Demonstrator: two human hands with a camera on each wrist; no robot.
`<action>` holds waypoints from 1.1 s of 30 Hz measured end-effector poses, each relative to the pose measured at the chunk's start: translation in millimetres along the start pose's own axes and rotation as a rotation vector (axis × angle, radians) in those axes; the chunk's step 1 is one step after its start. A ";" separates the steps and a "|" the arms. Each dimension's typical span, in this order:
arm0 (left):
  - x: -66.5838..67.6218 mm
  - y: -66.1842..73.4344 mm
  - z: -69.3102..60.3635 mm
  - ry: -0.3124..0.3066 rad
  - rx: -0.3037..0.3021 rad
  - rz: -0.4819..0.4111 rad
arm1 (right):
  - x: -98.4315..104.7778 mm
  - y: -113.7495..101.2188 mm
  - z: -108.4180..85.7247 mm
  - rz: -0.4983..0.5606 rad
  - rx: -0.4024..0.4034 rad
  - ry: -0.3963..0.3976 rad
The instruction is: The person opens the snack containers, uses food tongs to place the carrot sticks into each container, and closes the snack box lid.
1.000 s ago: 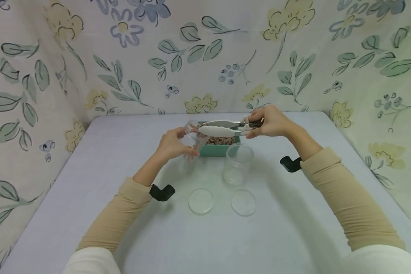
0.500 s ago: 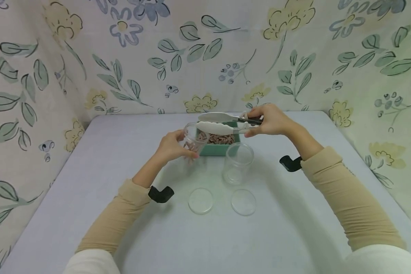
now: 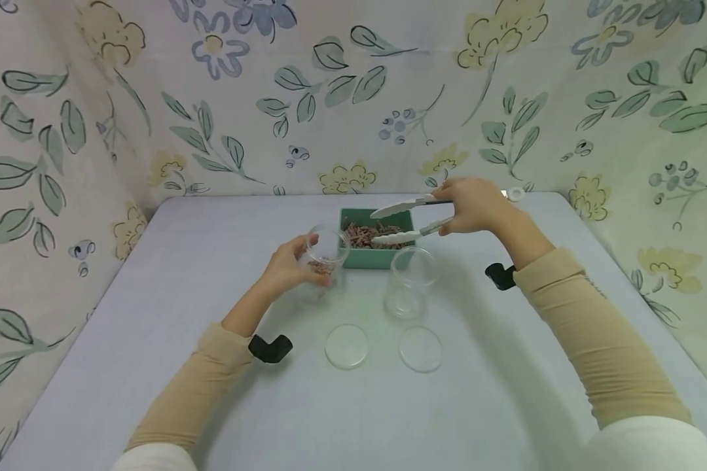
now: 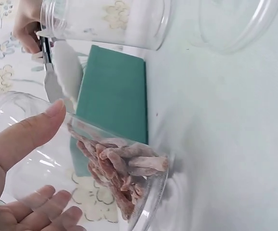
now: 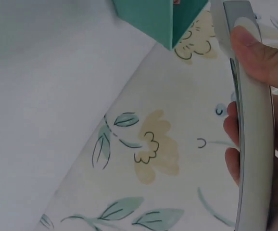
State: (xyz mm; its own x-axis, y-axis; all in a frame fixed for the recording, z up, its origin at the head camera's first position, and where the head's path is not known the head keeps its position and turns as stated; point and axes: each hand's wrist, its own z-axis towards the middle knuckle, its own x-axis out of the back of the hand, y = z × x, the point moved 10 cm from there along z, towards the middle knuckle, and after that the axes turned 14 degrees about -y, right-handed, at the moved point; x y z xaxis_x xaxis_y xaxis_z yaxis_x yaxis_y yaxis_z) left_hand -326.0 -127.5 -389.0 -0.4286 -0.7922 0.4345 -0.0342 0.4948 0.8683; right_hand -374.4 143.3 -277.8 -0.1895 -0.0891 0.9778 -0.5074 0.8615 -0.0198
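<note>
My left hand (image 3: 289,267) grips a clear plastic jar (image 3: 328,244), its thumb and fingers wrapped round the side. Reddish-brown dried strips (image 4: 122,163) lie at the bottom of that jar, which leans in the left wrist view. In my right hand (image 3: 474,206) is a pair of tongs (image 5: 257,134) with white tips, held by the handles. The tips are spread apart, with nothing visible between them, over a green box (image 3: 370,260). Many more of the brown strips fill the box. Just in front of it stands a second clear jar (image 3: 409,288).
Two round clear lids (image 3: 346,347) lie side by side on the white table (image 3: 353,418), nearer to me than the jars. Behind the table hangs a floral cloth (image 3: 306,98).
The tongs have left the mouth of the held jar, moved right over the green box and spread wider. My left hand has drawn the jar slightly down and left.
</note>
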 end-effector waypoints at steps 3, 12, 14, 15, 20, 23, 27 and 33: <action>-0.8 -3.9 0.1 -0.002 -0.030 -0.051 | -5.3 -3.7 6.0 -0.045 0.003 -0.019; -4.7 -9.6 4.7 -0.021 -0.074 -0.124 | -2.4 -30.7 25.9 -0.154 0.058 -0.095; -5.9 -11.5 5.4 -0.025 -0.073 -0.133 | -1.4 -37.3 30.7 -0.191 0.064 -0.125; -6.4 -12.3 5.7 -0.028 -0.075 -0.137 | -1.3 -40.4 33.2 -0.213 0.066 -0.142; -8.0 -18.0 7.1 -0.033 -0.065 -0.151 | 2.1 -58.1 45.6 -0.335 0.113 -0.176; -8.5 -18.6 6.6 -0.033 -0.055 -0.151 | 6.3 -70.5 51.5 -0.412 0.150 -0.166; -9.0 -16.5 5.7 -0.040 -0.060 -0.160 | 10.1 -85.6 59.8 -0.506 0.182 -0.170; -9.6 -14.5 6.0 -0.052 -0.075 -0.155 | 9.1 -99.4 73.0 -0.562 0.185 -0.239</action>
State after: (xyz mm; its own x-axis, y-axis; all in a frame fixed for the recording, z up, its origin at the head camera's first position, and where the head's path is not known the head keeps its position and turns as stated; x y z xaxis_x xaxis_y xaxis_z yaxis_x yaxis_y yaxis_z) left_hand -326.8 -124.9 -407.2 -0.4693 -0.8366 0.2826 -0.0368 0.3383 0.9403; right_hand -387.0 20.3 -282.1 -0.0233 -0.6301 0.7762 -0.7168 0.5517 0.4264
